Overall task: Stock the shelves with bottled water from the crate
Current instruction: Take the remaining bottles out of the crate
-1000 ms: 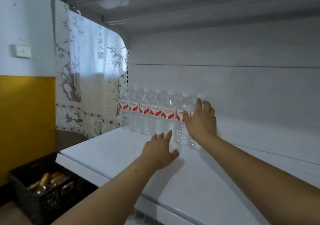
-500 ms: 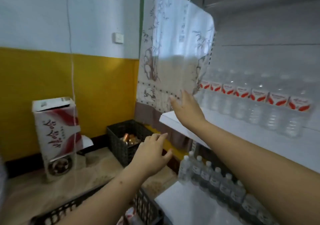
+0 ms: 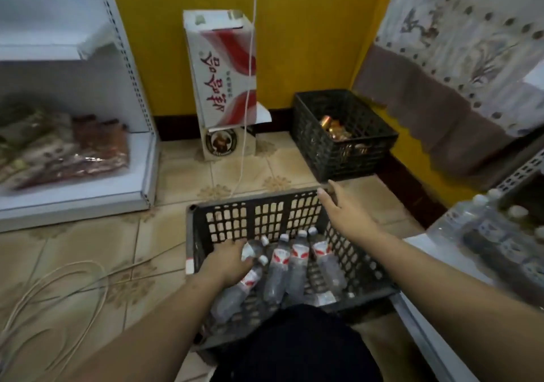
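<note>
Now that the view has swung down from the stocked shelf (image 3: 459, 252) to the crate (image 3: 259, 214) on the floor, another pick-up seems under way. Several bottles (image 3: 297, 264) lie inside. The right hand (image 3: 343, 209) hovers above, fingers loose; the left hand (image 3: 228, 259) curls around one bottle (image 3: 251, 250).

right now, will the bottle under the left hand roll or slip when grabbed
Probably rolls: the bottle lies on its side in the crate among loose neighbours. Its clear plastic looks smooth, so possibly slippery. It appears full, so likely weighty. The left hand reaches it, grip unclear.
</note>
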